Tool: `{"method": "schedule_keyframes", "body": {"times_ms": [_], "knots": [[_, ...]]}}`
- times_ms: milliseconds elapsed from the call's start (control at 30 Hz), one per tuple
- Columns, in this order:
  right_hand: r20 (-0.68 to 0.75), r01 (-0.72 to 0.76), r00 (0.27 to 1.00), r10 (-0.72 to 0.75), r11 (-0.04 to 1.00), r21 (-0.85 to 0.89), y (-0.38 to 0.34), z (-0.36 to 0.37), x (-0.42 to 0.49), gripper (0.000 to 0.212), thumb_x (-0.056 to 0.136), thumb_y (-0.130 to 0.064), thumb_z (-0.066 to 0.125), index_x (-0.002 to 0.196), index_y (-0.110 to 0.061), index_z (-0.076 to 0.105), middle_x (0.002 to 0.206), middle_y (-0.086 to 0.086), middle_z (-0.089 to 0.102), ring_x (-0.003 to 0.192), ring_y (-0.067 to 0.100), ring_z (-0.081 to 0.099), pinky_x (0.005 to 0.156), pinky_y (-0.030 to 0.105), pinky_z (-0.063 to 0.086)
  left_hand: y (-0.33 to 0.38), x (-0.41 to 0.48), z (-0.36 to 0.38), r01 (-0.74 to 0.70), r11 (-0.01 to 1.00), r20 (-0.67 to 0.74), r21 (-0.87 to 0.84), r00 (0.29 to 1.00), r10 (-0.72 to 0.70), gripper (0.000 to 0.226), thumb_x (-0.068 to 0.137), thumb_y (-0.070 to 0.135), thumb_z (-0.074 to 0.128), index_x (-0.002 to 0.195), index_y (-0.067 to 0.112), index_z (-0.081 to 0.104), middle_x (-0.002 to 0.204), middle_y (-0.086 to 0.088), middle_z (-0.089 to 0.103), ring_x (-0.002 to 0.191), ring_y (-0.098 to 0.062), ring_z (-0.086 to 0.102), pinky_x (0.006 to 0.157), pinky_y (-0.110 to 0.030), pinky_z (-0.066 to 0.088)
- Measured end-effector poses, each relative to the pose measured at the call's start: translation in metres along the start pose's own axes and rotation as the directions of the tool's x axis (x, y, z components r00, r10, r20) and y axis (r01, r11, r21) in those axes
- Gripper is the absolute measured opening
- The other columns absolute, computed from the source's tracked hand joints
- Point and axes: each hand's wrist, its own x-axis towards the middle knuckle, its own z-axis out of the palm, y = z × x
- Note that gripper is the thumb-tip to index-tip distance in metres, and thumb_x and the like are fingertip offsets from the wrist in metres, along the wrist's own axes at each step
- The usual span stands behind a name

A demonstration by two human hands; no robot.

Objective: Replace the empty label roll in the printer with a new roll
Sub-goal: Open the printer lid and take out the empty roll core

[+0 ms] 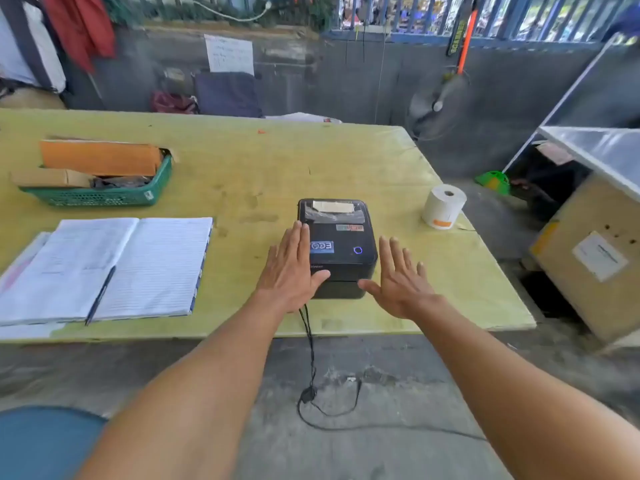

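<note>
A black label printer (341, 237) stands near the front edge of the yellow-green table (242, 168), lid shut, a blue ring light glowing on top. My left hand (291, 268) lies flat against the printer's left side, fingers spread, thumb over its front corner. My right hand (401, 278) hovers open just right of the printer, thumb near its front right corner. Neither hand holds anything. A new white label roll (444, 206) stands upright at the table's right edge, apart from the printer.
An open ruled notebook (114, 268) with a pen (100, 296) lies at the left. A green basket (100, 188) of cardboard boxes sits behind it. The printer's black cable (311, 362) drops to the floor. A cardboard box (595, 254) and shelf stand at right.
</note>
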Motion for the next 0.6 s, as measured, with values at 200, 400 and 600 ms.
{"method": "schedule_keyframes", "body": {"times_ms": [200, 400, 600], "knots": [[0.072, -0.008, 0.997, 0.003, 0.997, 0.076, 0.006, 0.024, 0.007, 0.099, 0.094, -0.066, 0.039, 0.152, -0.016, -0.023, 0.164, 0.008, -0.02, 0.151, 0.034, -0.004, 0.12, 0.057, 0.009, 0.003, -0.003, 0.035, 0.139, 0.985, 0.067, -0.099, 0.989, -0.132, 0.104, 0.093, 0.057, 0.049, 0.151, 0.006, -0.02, 0.162, -0.012, -0.021, 0.151, -0.024, -0.008, 0.123, -0.041, 0.009], [0.075, 0.02, 0.997, -0.03, 0.99, 0.142, 0.013, 0.031, 0.02, 0.106, 0.091, -0.067, 0.043, 0.151, -0.014, -0.026, 0.164, 0.01, -0.018, 0.151, 0.034, -0.002, 0.12, 0.056, 0.01, 0.011, 0.001, 0.05, 0.207, 0.966, 0.092, -0.153, 0.977, -0.194, 0.115, 0.088, 0.057, 0.058, 0.149, 0.002, -0.022, 0.161, -0.016, -0.023, 0.151, -0.026, -0.008, 0.122, -0.037, 0.012], [0.1, -0.005, 0.995, -0.032, 0.938, 0.348, 0.023, 0.044, 0.038, 0.102, 0.094, -0.063, 0.044, 0.152, -0.011, -0.023, 0.165, 0.009, -0.015, 0.152, 0.029, -0.001, 0.121, 0.053, 0.011, 0.019, 0.01, 0.057, 0.32, 0.896, 0.063, -0.307, 0.947, -0.316, 0.112, 0.088, 0.045, 0.067, 0.152, 0.003, -0.015, 0.164, -0.018, -0.008, 0.151, -0.029, 0.004, 0.119, -0.036, 0.018]]}}
